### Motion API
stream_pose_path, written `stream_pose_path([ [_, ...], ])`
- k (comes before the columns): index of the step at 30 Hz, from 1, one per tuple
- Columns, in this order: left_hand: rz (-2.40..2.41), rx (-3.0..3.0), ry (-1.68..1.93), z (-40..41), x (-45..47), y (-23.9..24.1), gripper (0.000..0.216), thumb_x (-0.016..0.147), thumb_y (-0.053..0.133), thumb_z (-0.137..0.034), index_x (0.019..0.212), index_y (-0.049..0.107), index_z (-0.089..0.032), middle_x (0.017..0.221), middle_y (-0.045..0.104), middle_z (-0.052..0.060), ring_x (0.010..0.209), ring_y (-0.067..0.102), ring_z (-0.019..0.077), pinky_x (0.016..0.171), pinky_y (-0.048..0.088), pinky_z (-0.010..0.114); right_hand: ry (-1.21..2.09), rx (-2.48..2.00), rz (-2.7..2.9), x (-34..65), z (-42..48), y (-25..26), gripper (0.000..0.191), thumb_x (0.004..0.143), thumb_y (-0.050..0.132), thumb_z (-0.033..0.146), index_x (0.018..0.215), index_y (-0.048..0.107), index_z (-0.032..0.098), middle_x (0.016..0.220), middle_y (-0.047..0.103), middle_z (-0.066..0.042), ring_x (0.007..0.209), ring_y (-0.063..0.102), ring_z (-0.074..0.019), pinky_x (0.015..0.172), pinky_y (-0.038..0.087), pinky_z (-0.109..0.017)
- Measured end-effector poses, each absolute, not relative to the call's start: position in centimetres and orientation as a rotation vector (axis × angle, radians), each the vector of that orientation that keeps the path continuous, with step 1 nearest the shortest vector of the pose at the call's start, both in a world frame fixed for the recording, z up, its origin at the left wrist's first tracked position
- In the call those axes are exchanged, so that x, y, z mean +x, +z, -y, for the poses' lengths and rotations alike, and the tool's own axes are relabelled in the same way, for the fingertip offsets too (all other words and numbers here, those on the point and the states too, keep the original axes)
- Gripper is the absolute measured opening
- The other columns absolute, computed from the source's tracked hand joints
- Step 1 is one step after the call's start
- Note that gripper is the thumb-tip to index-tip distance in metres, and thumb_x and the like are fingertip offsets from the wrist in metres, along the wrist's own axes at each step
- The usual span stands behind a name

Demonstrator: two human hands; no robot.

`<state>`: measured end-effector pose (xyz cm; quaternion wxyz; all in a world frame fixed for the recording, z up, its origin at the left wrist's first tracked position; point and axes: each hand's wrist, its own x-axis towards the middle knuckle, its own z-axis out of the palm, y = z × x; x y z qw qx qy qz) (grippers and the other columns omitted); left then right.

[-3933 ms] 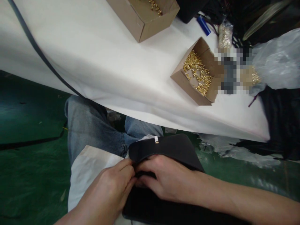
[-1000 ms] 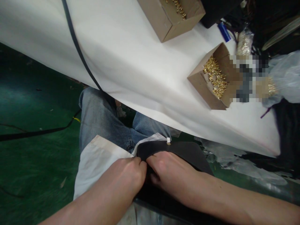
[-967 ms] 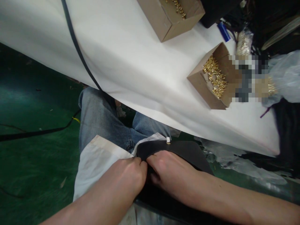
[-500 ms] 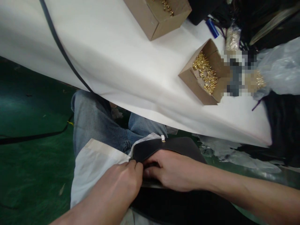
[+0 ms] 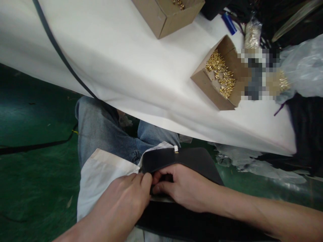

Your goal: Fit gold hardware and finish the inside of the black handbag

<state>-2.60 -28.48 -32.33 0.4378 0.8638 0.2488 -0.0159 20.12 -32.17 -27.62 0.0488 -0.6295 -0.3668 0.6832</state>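
A black leather bag rests on my lap, its flap edge carrying a small gold stud with a white tag. My left hand is closed, thumb and fingers pinched at the flap's near edge. My right hand is curled with its fingertips tucked under the flap, gripping the leather. The two hands touch at the same spot. A white paper bag lies under the leather on my jeans.
A white-covered table spans the top. An open cardboard box of gold studs sits near its edge, a second box farther back. A black strap crosses the table. Clear plastic lies right, green floor left.
The view shifted slightly. My right fingers have curled further under the flap and the left thumb has pressed closer to them; the bag stays on my lap.
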Motion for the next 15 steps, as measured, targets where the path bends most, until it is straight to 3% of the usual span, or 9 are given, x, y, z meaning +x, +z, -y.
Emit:
stream_pose_path([
  [6, -0.555, 2.448, -0.097, 28.0, -2.7, -32.1, 0.024, 0.095, 0.054, -0.002, 0.103, 0.058, -0.025, 0.101, 0.065, 0.004, 0.085, 0.068, 0.0244, 0.068, 0.056, 0.035, 1.884, -1.759, 1.33, 20.0, 33.4, -27.4, 0.027, 0.095, 0.06, 0.004, 0.095, 0.082, 0.019, 0.094, 0.083, 0.001, 0.088, 0.074, -0.0151, 0.083, 0.053, -0.024],
  [15, -0.575, 2.444, -0.064, 29.4, -3.8, -33.1, 0.032, 0.098, 0.055, -0.002, 0.12, 0.055, -0.025, 0.118, 0.063, 0.007, 0.086, 0.07, 0.0248, 0.065, 0.061, 0.037, 1.766, -1.717, 1.519, 20.5, 34.2, -28.1, 0.023, 0.099, 0.059, 0.006, 0.1, 0.08, 0.018, 0.097, 0.083, -0.002, 0.089, 0.076, -0.0158, 0.083, 0.054, -0.022],
])
